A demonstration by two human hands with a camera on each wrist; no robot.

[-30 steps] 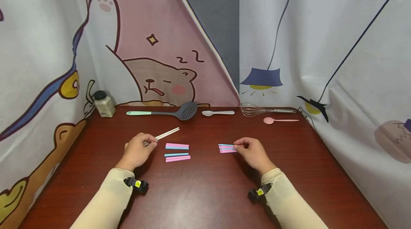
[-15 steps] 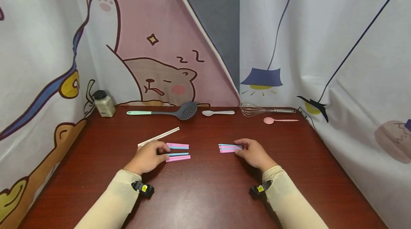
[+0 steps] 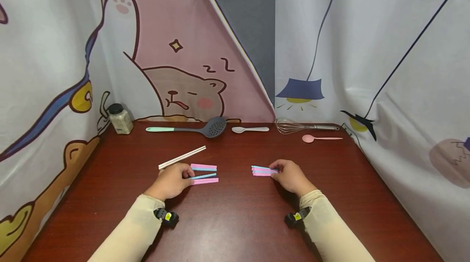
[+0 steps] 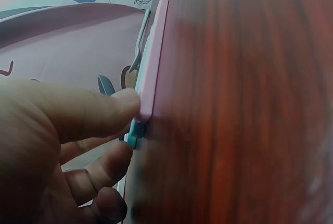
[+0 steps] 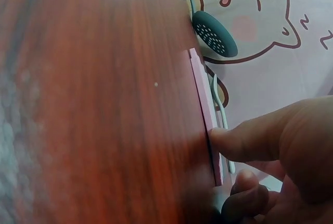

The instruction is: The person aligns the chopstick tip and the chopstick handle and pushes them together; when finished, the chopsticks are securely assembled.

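In the head view, my left hand (image 3: 170,181) has its curled thumb and fingers around the left ends of several slim pink and blue sticks (image 3: 205,181), which lie in two groups with a narrow gap. Its thumb touches a pink stick (image 4: 153,62) in the left wrist view. My right hand (image 3: 291,176) pinches the right end of another bundle of pink and blue sticks (image 3: 260,171), thumb on the near side and fingers on the far side. From the right wrist, the thumb presses a pink stick's edge (image 5: 200,88). Fingers partly hide both bundles' ends.
White chopsticks (image 3: 183,157) lie just beyond my left hand. Along the table's back edge are a slotted ladle (image 3: 214,127), a white spoon (image 3: 249,129), a whisk (image 3: 293,126) and a pink spoon (image 3: 308,138). A black-lidded jar (image 3: 120,120) stands at the back left.
My left hand has let go of the white chopsticks and moved right and nearer to the left sticks. The near blue stick there has tilted slightly. My right hand stays at its bundle, fingers shifting slightly.
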